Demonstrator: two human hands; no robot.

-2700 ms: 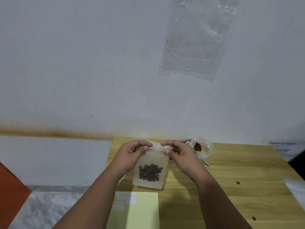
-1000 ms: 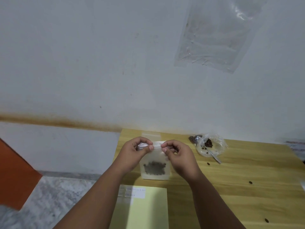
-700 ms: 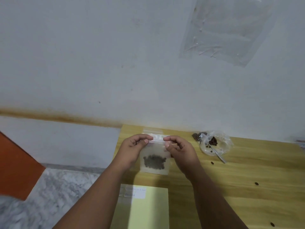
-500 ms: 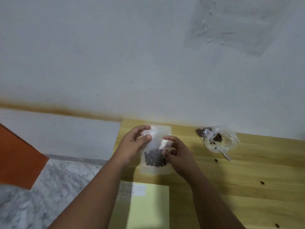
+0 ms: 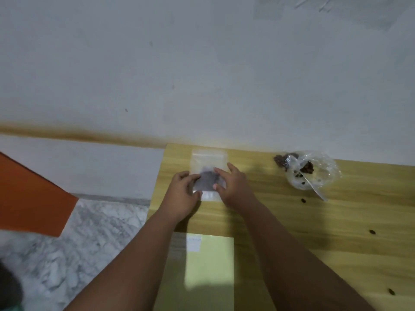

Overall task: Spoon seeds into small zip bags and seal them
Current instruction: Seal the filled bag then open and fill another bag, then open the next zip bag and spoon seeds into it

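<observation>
Fingers (image 5: 221, 172) of right hand (image 5: 234, 187) spread flat on zip bag (image 5: 208, 159); left hand (image 5: 183, 191) pinches its left edge.

Zip bag (image 5: 208, 159) now flat on the table (image 5: 303, 223); left hand (image 5: 183, 194) and right hand (image 5: 234, 187) lower on it.

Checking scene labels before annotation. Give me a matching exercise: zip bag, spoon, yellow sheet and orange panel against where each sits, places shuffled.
Things:
1. zip bag
2. spoon
3. yellow sheet
4. orange panel

Places:
A. off the table, at left
B. table's near edge, between the forearms
C. flat on the table, left hand and right hand touching it
D. one end in the clear wrap, table's back right

Pairs: 1-C; 2-D; 3-B; 4-A.
</observation>
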